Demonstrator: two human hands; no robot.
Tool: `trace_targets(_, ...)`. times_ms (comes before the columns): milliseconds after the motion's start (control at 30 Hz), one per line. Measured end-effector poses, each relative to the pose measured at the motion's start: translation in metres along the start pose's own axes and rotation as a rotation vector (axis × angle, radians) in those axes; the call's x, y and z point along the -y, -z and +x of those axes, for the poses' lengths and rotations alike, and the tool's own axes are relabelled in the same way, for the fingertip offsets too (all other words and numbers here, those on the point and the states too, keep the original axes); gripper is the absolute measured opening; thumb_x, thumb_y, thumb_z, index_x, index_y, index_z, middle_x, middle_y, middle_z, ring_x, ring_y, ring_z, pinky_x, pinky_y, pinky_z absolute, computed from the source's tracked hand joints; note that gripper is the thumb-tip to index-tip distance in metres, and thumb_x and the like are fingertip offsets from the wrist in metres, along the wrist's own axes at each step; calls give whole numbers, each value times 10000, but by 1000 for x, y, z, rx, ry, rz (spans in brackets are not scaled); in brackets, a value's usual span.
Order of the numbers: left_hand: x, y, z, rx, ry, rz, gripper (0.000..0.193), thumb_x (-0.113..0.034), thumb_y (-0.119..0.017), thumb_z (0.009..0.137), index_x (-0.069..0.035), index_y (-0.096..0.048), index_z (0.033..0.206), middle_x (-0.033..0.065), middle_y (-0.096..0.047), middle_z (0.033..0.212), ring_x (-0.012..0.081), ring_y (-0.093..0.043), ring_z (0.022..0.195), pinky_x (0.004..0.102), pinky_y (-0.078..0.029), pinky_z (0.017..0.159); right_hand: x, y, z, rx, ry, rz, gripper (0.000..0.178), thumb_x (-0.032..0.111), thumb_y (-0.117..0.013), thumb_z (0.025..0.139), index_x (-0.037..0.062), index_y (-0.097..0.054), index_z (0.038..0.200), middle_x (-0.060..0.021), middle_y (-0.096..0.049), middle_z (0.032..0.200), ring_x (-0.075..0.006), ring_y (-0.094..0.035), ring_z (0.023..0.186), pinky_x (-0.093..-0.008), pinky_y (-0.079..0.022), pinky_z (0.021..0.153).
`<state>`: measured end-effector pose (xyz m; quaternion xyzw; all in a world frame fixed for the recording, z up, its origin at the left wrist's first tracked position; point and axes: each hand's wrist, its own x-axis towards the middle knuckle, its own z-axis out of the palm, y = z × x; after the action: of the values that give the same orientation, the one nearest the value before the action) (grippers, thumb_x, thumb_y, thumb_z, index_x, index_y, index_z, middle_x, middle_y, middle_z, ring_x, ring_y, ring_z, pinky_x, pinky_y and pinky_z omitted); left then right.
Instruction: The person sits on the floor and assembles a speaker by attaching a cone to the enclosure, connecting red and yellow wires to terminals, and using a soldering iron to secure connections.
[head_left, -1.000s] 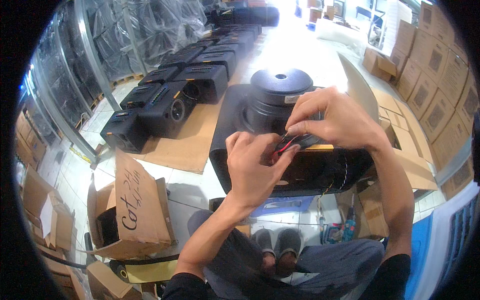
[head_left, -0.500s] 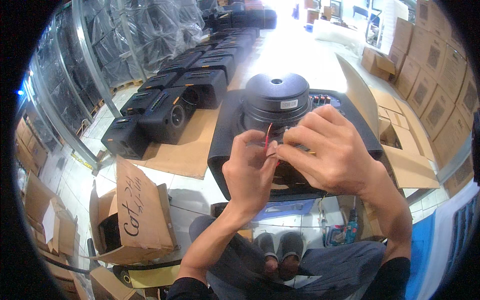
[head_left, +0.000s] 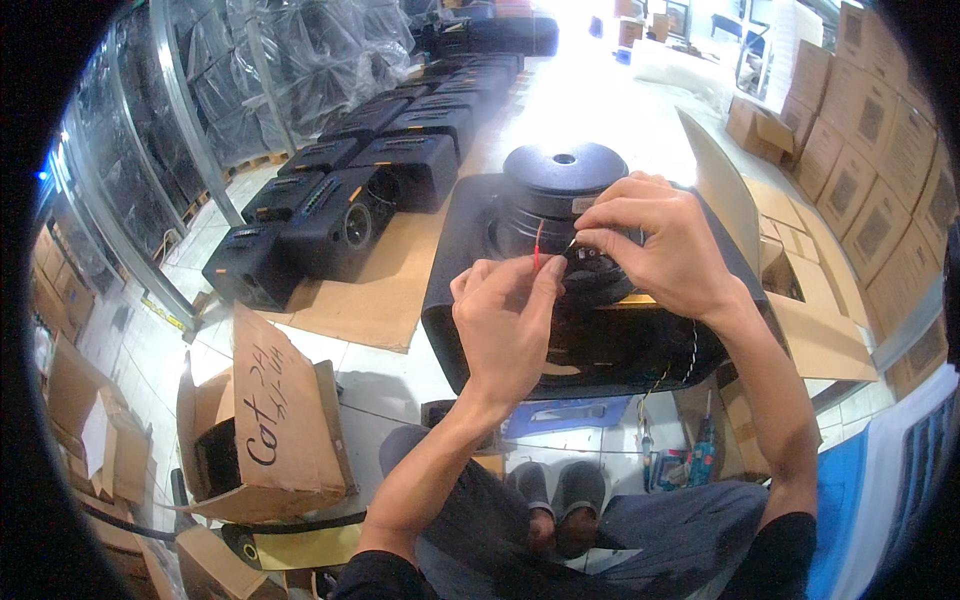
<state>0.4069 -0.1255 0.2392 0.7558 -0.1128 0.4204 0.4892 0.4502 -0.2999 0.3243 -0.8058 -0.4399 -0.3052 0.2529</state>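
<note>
My left hand (head_left: 502, 325) pinches a red wire (head_left: 537, 258) between thumb and fingertips; its bare copper end points up. To its right, my right hand (head_left: 662, 245) is closed, thumb against forefinger, on something thin with a pale tip, too small to make out. Both hands are just in front of a black speaker driver (head_left: 566, 168), which lies magnet side up on a large black speaker cabinet (head_left: 480, 350). The driver's terminals are partly hidden by my fingers. Thin twisted wires (head_left: 692, 352) hang over the cabinet's near side, below my right hand.
Rows of black speaker cabinets (head_left: 330, 230) stand on cardboard at the left. An open carton (head_left: 290, 420) is at the near left. A teal power drill (head_left: 703, 450) and a blue tray (head_left: 565, 418) lie by my feet. Stacked cartons (head_left: 865, 120) line the right.
My hands have moved apart; my right hand has shifted up toward the driver's terminals. The left still pinches the red wire. Twisted wires now show hanging over the cabinet's near side.
</note>
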Motion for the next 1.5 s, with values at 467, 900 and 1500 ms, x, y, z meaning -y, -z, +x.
trace_targets(467,12,-11,-6,-20,-68,30,91,-154,-795,845,-80,-765,889,22,-645,737,184,-583,741,364,-370,880,0,-8,-21,-38,118,-243,79,58,-707,838,18,-670,896,-93,-647,923,-272,-608,910,-398,-460,851)
trace_targets(900,14,-9,-6,-35,-167,47,118,-125,-798,825,-55,-767,916,30,-593,697,184,-542,689,338,-379,842,7,-22,-41,-72,443,-785,239,144,-666,800,-12,-707,976,-77,-642,1108,-216,-615,1097,-391,-450,975)
trace_targets(1500,20,-8,-15,-55,-136,52,157,-134,-798,815,-36,-783,937,63,-654,749,211,-596,803,349,-409,878,40,-13,13,94,-241,-340,164,45,-633,779,-97,-683,845,-216,-624,1028,-360,-619,964,-401,-461,890)
